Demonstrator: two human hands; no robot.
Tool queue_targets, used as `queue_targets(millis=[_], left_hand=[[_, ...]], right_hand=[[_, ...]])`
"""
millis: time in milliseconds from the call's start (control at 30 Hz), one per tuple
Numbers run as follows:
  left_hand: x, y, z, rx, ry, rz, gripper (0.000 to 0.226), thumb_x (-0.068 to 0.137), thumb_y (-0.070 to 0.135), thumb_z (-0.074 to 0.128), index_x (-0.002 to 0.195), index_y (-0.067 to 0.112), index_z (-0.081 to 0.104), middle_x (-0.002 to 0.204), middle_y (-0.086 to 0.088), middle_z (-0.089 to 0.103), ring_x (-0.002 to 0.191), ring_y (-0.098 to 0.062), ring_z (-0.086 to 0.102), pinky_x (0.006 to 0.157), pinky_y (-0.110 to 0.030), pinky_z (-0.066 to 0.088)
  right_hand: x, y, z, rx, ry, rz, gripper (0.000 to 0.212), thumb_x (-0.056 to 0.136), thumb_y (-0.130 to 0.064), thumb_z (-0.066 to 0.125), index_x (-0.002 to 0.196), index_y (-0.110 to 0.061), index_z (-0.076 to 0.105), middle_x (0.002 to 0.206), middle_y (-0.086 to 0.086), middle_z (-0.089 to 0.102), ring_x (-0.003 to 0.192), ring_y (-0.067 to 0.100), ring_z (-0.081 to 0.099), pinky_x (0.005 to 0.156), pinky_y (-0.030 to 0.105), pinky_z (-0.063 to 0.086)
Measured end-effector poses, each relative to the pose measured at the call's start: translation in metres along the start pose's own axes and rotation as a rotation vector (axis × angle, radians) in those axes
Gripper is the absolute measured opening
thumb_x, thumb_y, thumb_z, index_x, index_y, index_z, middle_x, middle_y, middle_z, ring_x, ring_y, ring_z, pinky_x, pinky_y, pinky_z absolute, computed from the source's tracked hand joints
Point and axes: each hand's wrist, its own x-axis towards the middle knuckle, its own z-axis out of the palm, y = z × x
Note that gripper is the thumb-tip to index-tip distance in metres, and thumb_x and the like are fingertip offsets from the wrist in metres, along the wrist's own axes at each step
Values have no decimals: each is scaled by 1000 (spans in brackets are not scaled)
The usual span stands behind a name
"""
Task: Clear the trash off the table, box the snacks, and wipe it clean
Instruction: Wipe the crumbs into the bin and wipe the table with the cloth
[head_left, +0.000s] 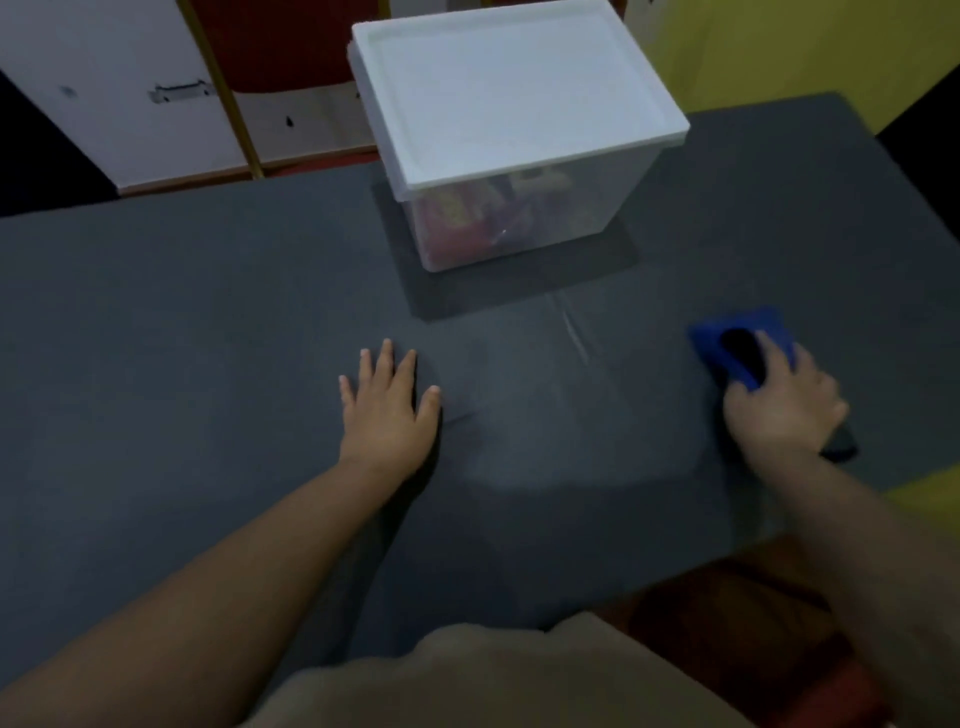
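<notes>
A clear plastic box with a white lid stands closed at the back middle of the dark grey table. Colourful snack packs show blurred through its wall. My left hand lies flat on the table, fingers spread, holding nothing. At the right side my right hand grips a blue wiper with a dark handle and presses it on the tabletop. A paler, damp-looking patch spreads between the two hands.
The table's near edge runs diagonally at the lower right, with a reddish floor beyond it. A white panel and a wooden chair stand behind the table. A yellow wall is at the upper right.
</notes>
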Motion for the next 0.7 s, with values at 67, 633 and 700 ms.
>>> queue_targets(millis=[67, 633, 700], left_hand=[[5, 22, 7, -12, 4, -30, 56, 98, 41, 26, 150, 19, 17, 160, -2, 1, 146, -21, -9, 117, -43, -9], [18, 131, 65, -55, 128, 10, 50, 98, 38, 30, 146, 21, 30, 158, 0, 13, 146, -17, -1, 117, -40, -6], [19, 134, 65, -22, 108, -2, 52, 98, 40, 29, 147, 21, 27, 159, -1, 10, 146, -18, -3, 118, -42, -6]], right_hand=[[37, -11, -1, 35, -4, 132, 60, 87, -32, 51, 144, -30, 33, 151, 13, 28, 128, 41, 32, 105, 48, 23], [30, 109, 2, 56, -6, -757, 66, 61, -33, 54, 127, -31, 51, 127, 18, 58, 97, 41, 60, 78, 46, 47], [59, 128, -5, 30, 34, -427, 60, 72, -29, 58, 132, -26, 52, 135, 19, 50, 105, 45, 52, 87, 51, 42]])
